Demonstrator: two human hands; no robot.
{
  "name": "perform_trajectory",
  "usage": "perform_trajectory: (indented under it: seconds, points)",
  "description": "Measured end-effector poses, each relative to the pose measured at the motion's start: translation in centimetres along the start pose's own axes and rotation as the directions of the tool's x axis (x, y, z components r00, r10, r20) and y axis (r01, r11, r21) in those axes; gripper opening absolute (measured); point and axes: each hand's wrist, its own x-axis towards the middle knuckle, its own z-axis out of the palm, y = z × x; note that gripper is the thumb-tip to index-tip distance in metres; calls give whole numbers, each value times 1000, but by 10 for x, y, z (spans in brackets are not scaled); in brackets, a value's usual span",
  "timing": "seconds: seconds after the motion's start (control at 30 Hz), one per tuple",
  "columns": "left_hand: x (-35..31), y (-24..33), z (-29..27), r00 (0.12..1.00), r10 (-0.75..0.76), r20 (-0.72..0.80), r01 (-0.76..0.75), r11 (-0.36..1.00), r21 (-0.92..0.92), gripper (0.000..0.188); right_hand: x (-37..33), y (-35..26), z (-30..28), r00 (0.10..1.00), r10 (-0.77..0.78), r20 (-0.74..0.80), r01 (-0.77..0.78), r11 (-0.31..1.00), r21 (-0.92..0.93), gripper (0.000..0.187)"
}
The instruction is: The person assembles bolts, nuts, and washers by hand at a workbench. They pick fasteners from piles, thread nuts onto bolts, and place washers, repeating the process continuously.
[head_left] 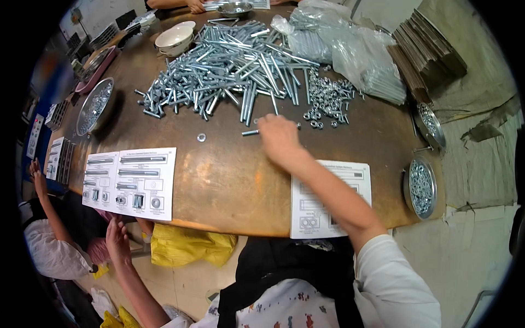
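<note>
My right hand reaches over the wooden table, its fingers bent down and closed around a silver bolt. One bolt end sticks out to the left of the fingers. Just beyond it lies the large heap of bolts, with a pile of nuts to its right. Low beside the near table edge, my left hand is raised with its fingers drawn together; anything in them is too small to make out. A single nut sits apart on the bare wood.
Printed sheets lie at the front left, and a paper stack is under my right forearm. Metal bowls of small hardware stand at the right edge; another bowl is left. Plastic bags and cardboard sit back right. Other people sit nearby.
</note>
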Motion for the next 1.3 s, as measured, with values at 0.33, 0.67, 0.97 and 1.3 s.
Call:
perform_trajectory:
  seconds: [0.33, 0.67, 0.97, 1.3]
  points:
    - [-173, -28, 332, 694, -1, 720, -234, 946, 226, 17, -79, 75, -96, 987, 154, -40, -97, 786, 611, 12]
    - [-199, -74, 405, 462, 76, 883, -707, 632, 316, 32, -196, 79, -60, 843, 426, 328, -322, -89, 943, 8]
    - [-190, -94, 416, 392, 170, 904, -805, 539, 248, 20, -234, 119, -78, 868, 467, 169, -417, 499, 760, 29]
    - [-191, -85, 422, 355, 139, 925, -843, 476, 252, 21, -249, 150, -76, 929, 367, -57, -284, 801, 527, 18]
